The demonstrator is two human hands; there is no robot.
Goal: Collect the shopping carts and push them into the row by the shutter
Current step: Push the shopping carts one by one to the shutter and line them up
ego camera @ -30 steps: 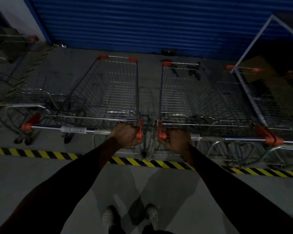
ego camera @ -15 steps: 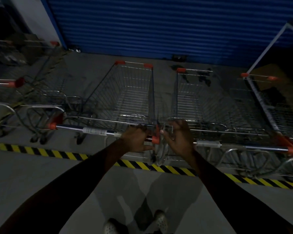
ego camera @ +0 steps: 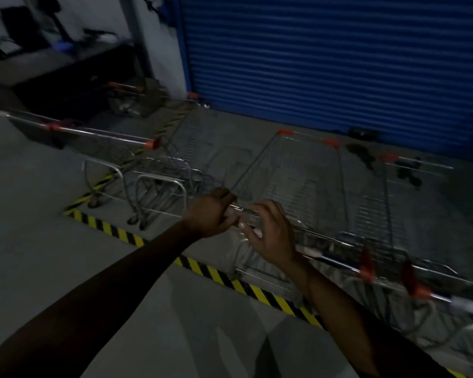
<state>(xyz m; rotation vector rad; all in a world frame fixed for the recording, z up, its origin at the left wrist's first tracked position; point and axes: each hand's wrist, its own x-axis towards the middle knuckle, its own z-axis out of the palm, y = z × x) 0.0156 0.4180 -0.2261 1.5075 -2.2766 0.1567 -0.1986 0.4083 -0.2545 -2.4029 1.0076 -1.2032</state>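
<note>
A wire shopping cart with orange corner caps stands facing the blue shutter. My left hand grips the left part of its rear top rail. Just to the right, my right hand has its fingers curled over the same rail; how firmly it holds is unclear. The cart's handle bar with orange end pieces runs off to the right. A second cart stands close beside it on the right. More carts are parked to the left, one with a long silver handle.
Yellow-and-black hazard tape runs across the grey concrete floor under the carts' rear ends. A dark counter with blurred items stands at far left beside a white wall. Bare floor lies between me and the tape.
The view has swung left and tilted. Both hands have slid left from the orange handle ends onto the left cart's rear rail, close together.
</note>
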